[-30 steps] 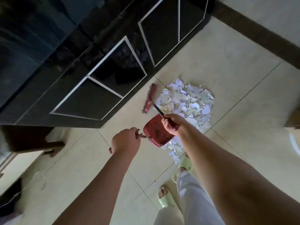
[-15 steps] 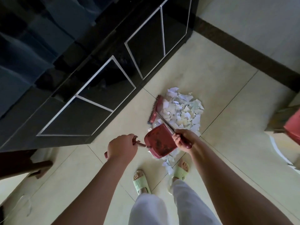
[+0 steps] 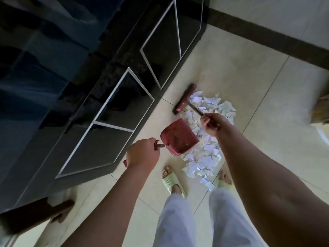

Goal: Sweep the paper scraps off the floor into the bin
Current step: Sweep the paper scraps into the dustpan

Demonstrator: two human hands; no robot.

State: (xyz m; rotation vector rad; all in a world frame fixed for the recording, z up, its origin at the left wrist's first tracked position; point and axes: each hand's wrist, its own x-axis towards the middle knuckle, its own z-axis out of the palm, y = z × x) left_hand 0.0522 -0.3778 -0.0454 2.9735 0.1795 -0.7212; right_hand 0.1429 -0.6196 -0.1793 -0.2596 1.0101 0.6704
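A pile of white paper scraps (image 3: 204, 139) lies on the cream tiled floor, stretching from beside the cabinet to my feet. My left hand (image 3: 142, 154) grips the handle of a red dustpan (image 3: 179, 137), which stands at the pile's left edge. My right hand (image 3: 211, 123) holds the dark handle of a red broom; its head (image 3: 184, 98) rests on the floor at the far left end of the pile. No bin is in view.
A glossy black cabinet (image 3: 110, 104) with white-trimmed doors runs along the left. A dark skirting strip (image 3: 267, 40) lines the far wall. My feet in pale green slippers (image 3: 170, 180) stand just behind the pile. A dark wooden piece (image 3: 35, 216) sits at lower left; a blurred object (image 3: 320, 109) at the right edge.
The broom head has swung out to the far end of the pile. The dustpan stayed at the pile's left edge. More scraps show near my feet as the view tilted down.
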